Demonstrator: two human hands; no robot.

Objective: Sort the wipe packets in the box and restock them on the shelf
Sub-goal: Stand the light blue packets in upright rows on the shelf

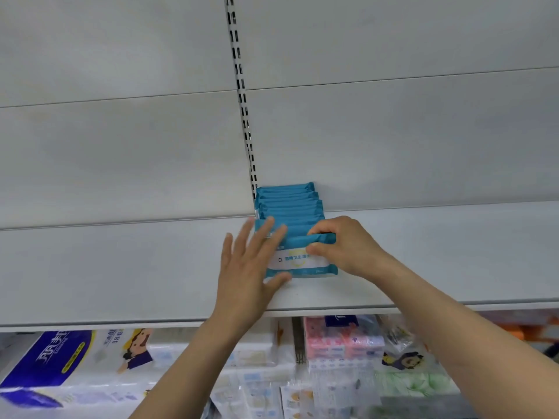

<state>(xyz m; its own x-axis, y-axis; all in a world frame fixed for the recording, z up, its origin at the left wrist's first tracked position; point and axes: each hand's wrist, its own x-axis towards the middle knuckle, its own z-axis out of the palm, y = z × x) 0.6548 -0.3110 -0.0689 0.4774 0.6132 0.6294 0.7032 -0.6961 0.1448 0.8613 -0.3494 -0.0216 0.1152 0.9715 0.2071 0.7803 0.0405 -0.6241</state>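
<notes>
Wipe packets (pixel 289 204): teal row standing on the shelf (pixel 121 267), running back to the rear wall. Front packet (pixel 302 261): label forward. Left hand (pixel 251 267): fingers straight, flat against front packet's left end. Right hand (pixel 341 246): pinches front packet's top right edge.

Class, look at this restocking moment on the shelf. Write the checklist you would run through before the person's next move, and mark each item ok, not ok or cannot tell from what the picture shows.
1. Front wipe packet stands in line with the row of blue wipe packets: ok.
2. Right hand pinches the front packet's top edge: ok.
3. Left hand with straight fingers steadies the row's left side: ok.
4. Row reaches the shelf's back panel: ok.
5. Bare shelf remains in front for more packets: ok.
6. Packets left in the box: cannot tell, the box is out of view.
</notes>
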